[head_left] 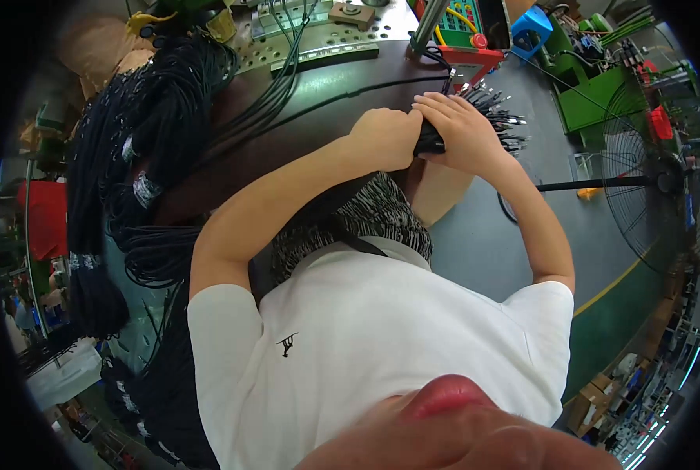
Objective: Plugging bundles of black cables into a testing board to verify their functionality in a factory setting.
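A bundle of black cables with silvery ends (pixel 497 117) is gripped between my two hands beyond the front of my body. My left hand (pixel 389 137) is closed in a fist around its left part. Next to it, my right hand (pixel 460 129) wraps over the bundle from above, its fingertips near the left hand's knuckles. The metal ends fan out to the right past my right hand. How far the bundle runs below the hands is hidden. Loose black cables (pixel 287 110) lie across the dark tabletop (pixel 330 90) just beyond my left forearm.
Large tied bundles of black cable (pixel 162 117) drape at the left. A perforated metal plate (pixel 319 35) with fixtures sits at the back, beside a red control box (pixel 475 59). To the right are a green machine (pixel 597 98) and a black fan (pixel 632 180).
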{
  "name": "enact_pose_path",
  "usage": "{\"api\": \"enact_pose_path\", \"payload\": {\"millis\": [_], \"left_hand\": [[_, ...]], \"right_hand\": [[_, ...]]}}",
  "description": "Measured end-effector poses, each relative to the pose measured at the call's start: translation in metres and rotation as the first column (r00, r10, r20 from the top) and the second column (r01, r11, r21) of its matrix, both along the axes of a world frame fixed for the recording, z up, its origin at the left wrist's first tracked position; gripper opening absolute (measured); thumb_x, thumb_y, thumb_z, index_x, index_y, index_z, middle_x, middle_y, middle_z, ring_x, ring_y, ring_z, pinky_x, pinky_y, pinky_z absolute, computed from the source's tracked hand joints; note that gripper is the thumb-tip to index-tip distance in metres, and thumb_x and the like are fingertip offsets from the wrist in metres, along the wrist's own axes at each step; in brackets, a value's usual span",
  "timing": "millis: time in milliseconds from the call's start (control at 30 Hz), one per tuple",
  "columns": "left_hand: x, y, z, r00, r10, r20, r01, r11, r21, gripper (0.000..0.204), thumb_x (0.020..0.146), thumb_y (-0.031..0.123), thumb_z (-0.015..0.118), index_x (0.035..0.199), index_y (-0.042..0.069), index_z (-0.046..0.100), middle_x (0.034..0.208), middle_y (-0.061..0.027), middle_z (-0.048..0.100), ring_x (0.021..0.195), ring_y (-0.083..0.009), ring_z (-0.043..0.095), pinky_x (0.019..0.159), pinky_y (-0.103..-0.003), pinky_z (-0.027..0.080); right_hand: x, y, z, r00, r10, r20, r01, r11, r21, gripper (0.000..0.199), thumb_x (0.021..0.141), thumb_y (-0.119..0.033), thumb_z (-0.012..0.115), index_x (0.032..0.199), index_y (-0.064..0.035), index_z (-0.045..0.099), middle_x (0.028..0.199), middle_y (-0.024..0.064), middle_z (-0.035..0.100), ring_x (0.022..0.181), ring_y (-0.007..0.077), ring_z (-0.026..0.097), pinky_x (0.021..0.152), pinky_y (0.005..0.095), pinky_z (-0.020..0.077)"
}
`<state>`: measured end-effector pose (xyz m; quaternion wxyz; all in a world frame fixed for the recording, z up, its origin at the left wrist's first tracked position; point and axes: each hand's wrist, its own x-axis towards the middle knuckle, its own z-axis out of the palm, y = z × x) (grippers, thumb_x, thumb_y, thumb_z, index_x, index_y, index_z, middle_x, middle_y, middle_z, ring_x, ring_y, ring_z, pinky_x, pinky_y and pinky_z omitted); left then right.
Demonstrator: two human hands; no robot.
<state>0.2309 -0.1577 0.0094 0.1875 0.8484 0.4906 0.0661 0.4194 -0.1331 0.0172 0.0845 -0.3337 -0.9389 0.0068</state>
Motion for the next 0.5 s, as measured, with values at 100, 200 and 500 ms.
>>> {"api": "enact_pose_path", "payload": {"millis": [100,200,500], "left_hand": [[-0.01,-0.017,0.005,0.997,0.072,-0.041,-0.065,0.986,0.151,0.057,0.072,0.029,0.075,0.118,0.003,0.052,0.112,-0.013,0.064,0.099,-0.0313,0.064,0.084,-0.044,0.051],[-0.08,-0.057,0.021,0.988,0.015,0.155,-0.071,0.928,0.366,0.09,0.072,0.049,0.075,0.146,0.013,0.037,0.14,-0.0126,0.046,0.123,-0.0343,0.049,0.1,-0.045,0.042],[-0.229,-0.228,-0.01,0.773,0.494,-0.397,-0.401,0.867,0.296,0.081,0.054,0.025,0.086,0.127,0.011,0.055,0.141,-0.0097,0.047,0.127,-0.0312,0.046,0.106,-0.046,0.037]], "right_hand": [[-0.007,0.005,-0.003,0.99,0.063,-0.129,-0.076,0.993,-0.093,0.069,0.061,-0.015,0.082,0.124,-0.0087,0.055,0.121,0.0087,0.062,0.115,0.0291,0.057,0.101,0.0383,0.0442],[-0.008,0.015,-0.009,0.992,0.076,-0.096,-0.083,0.995,-0.063,0.066,0.058,-0.014,0.083,0.119,-0.0103,0.059,0.113,0.0066,0.064,0.11,0.025,0.059,0.099,0.0365,0.0428],[-0.016,0.033,0.002,0.992,0.108,-0.06,-0.115,0.986,-0.118,0.069,0.051,-0.005,0.081,0.117,-0.0111,0.061,0.113,0.0052,0.064,0.106,0.0276,0.06,0.093,0.037,0.0492]]}}
